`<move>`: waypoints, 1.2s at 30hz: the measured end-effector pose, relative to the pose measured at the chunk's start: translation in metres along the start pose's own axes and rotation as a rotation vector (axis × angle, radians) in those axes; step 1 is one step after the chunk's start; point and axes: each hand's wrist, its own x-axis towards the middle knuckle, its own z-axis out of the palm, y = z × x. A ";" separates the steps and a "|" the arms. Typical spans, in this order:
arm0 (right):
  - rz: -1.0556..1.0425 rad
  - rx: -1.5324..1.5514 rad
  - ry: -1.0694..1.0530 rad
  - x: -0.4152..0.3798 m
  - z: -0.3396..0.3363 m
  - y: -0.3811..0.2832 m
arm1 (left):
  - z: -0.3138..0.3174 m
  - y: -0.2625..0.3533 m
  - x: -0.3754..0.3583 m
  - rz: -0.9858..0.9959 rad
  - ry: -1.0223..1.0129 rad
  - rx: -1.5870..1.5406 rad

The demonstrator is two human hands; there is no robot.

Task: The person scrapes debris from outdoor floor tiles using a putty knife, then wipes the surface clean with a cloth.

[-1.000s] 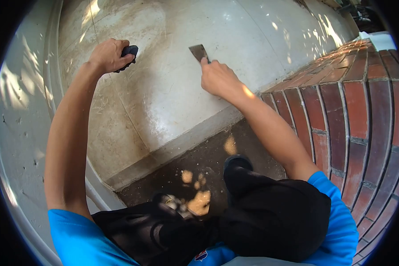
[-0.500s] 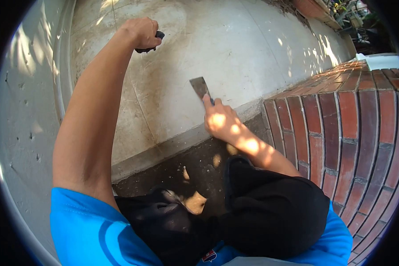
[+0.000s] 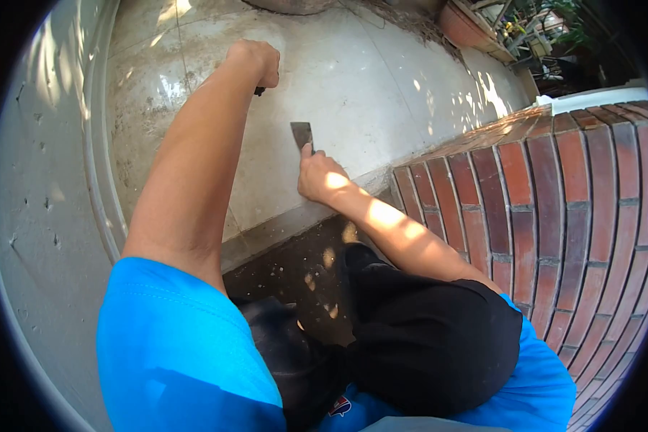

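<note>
My right hand (image 3: 320, 175) grips a putty knife (image 3: 302, 135), its flat metal blade pointing up and away over the pale floor slab. The thumb lies along the base of the blade. Farther off to the left, my left hand (image 3: 258, 62) is closed, stretched out low over the stained slab (image 3: 266, 158). Below its fingers shows a small bit of a black, ragged-edged thing (image 3: 260, 91); the rest is hidden behind the hand and wrist.
A red brick wall (image 3: 525, 187) runs along the right side, and a grey wall (image 3: 43, 201) stands at the left. A terracotta planter (image 3: 464, 29) sits at the back right. Dark, sun-spotted ground (image 3: 302, 266) lies near my knees, below the slab's edge.
My left hand has moved slightly right and turned, so less of the black thing shows. The putty knife in my right hand appears farther left as the view shifts.
</note>
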 end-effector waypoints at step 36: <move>0.178 1.097 -0.119 -0.027 0.016 0.106 | 0.057 -0.066 -0.105 0.080 0.140 -0.190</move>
